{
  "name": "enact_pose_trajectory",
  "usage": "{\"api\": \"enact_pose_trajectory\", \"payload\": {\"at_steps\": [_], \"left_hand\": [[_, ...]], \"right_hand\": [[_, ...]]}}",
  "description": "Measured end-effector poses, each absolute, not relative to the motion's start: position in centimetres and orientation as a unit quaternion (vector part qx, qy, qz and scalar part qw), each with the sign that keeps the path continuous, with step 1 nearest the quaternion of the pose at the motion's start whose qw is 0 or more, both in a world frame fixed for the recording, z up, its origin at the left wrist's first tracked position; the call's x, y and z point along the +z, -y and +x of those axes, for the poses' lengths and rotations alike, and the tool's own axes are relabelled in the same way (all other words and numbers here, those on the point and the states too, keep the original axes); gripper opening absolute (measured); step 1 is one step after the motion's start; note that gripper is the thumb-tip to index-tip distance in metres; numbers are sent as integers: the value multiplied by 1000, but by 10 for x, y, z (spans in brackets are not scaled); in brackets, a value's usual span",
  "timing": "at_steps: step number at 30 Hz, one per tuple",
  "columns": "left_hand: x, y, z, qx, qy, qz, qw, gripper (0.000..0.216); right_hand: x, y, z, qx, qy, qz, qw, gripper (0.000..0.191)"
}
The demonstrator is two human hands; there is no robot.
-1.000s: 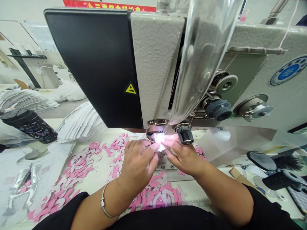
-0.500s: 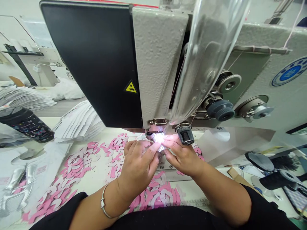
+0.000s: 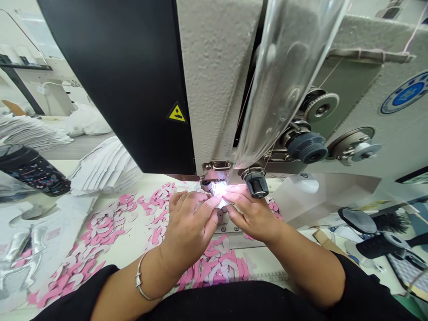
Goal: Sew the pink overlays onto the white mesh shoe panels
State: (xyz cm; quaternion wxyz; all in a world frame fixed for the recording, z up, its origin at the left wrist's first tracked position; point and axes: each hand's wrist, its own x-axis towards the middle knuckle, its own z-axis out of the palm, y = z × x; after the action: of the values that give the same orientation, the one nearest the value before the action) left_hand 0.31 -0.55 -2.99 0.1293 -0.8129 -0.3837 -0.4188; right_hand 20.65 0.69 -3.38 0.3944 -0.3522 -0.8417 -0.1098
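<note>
Reading my feed from left to right, well out past my left hand (image 3: 189,227) a dark patterned tumbler (image 3: 33,171) lies tilted, with a fanned stack of white cut pieces (image 3: 107,167) ahead of that hand. Just left of the hand, pink and white cut shapes (image 3: 103,227) are strewn across the bench, and more lie below it. The left fingers curl inward, the thumb pressing on a small perforated pale piece (image 3: 223,203) ahead of the hand, right under the lit presser foot (image 3: 209,185) of the sewing machine (image 3: 214,89). My right hand (image 3: 254,218) closes in from the other side, its fingertips pinching the same piece against the left thumb. Neither hand looks clearly nearer, and the fingers hide too much for me to read the long axis. Beyond the right hand sit a black knob (image 3: 256,185) and tension dials (image 3: 307,147), with black foam-backed parts (image 3: 357,220) further out
</note>
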Motion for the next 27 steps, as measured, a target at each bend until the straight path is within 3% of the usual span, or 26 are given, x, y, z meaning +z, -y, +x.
{"api": "enact_pose_trajectory", "payload": {"at_steps": [18, 27], "left_hand": [[-26, 8, 4, -419, 401, -807, 114, 26], [-26, 9, 5, -432, 404, -798, 115, 23]], "right_hand": [[-29, -1, 205, -133, 846, -366, 364, 16], [-30, 2, 201, -178, 845, -359, 355, 23]]}}
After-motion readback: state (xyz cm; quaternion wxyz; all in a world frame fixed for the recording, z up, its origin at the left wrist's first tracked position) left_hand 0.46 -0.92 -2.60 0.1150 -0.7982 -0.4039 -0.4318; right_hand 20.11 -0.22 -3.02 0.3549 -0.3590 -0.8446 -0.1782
